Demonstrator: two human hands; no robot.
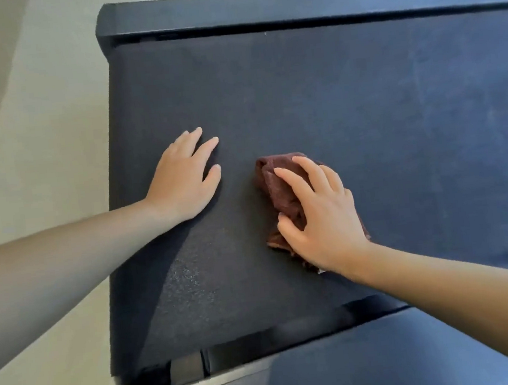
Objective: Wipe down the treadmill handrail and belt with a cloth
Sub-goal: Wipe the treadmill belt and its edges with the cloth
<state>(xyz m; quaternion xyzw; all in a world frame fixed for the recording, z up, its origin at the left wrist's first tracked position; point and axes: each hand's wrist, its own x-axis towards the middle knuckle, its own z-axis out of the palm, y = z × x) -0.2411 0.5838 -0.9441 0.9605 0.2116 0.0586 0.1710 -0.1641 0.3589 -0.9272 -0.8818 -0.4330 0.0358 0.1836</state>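
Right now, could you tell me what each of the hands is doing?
Left hand: open, flat on dark treadmill belt.
Right hand: pressing crumpled maroon cloth.

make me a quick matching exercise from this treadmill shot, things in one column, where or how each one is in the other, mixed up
Things:
1. left hand
2. right hand
3. cloth
4. belt

States:
A. dark and grainy, under both hands
B. bunched, reddish brown, pinned under a hand
C. bare, lying flat on the belt
D. pressing down on the cloth

Pairs: 1-C, 2-D, 3-B, 4-A
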